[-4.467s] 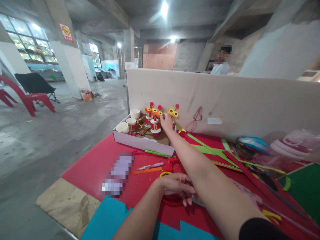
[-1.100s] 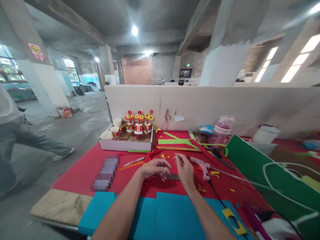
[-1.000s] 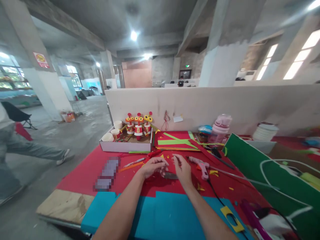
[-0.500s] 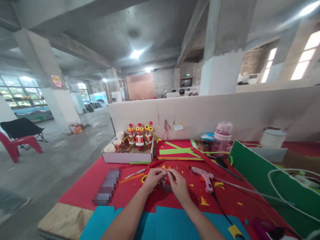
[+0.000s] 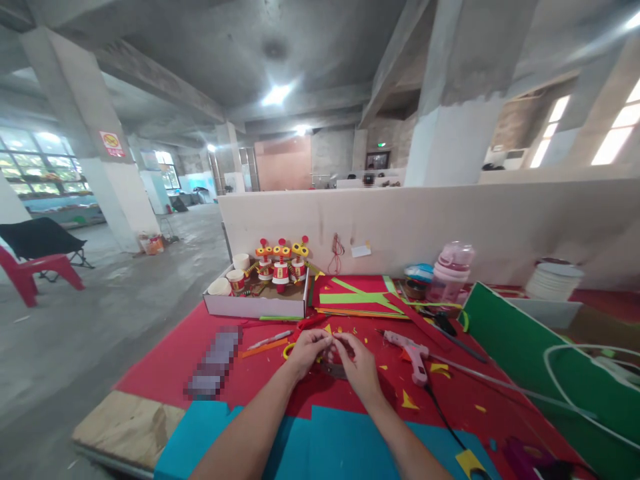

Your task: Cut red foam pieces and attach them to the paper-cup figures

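Note:
My left hand and my right hand meet over the middle of the red table cover. Both are pinched at the fingertips, close together, around something too small to make out. Beneath them lies a dark round item, partly hidden, and yellow scissor handles show beside my left hand. A pink glue gun rests to the right of my right hand, with yellow paper scraps near it.
A white box holds paper cups and several red and yellow figures. Behind lie red and green paper strips. A pink bottle and a green board stand at the right. Blue sheets cover the near edge.
My hands stay together in nearly the same place, with the fingers slightly shifted. The camera view has moved a little.

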Demonstrator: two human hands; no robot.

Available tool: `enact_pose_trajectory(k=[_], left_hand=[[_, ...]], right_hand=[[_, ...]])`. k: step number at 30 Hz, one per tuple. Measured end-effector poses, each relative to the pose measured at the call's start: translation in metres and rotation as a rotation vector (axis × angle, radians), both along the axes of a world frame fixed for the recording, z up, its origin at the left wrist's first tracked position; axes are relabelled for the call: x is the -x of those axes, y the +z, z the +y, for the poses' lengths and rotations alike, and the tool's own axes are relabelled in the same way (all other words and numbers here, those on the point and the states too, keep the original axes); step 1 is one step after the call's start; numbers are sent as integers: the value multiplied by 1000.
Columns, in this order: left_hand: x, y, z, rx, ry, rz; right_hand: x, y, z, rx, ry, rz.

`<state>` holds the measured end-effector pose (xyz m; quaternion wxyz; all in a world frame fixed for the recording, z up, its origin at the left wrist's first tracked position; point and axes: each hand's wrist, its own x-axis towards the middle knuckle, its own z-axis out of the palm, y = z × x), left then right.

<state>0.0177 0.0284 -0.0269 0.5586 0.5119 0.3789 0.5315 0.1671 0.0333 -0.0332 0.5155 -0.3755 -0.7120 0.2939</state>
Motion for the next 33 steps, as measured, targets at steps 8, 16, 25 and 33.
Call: enact_pose_trajectory(k=[8, 16, 25, 33], left_hand=[[0, -4, 2, 20, -20, 18], [2, 6, -1, -30, 163, 105], [10, 6, 4, -4, 242, 35], [34, 23, 7, -80, 230, 181]], right_hand=[[-2, 1, -2, -1, 3, 0], [-4, 3, 1, 4, -52, 33], [-13, 1, 12, 103, -123, 135], [-21, -8, 22, 103, -166, 131]])
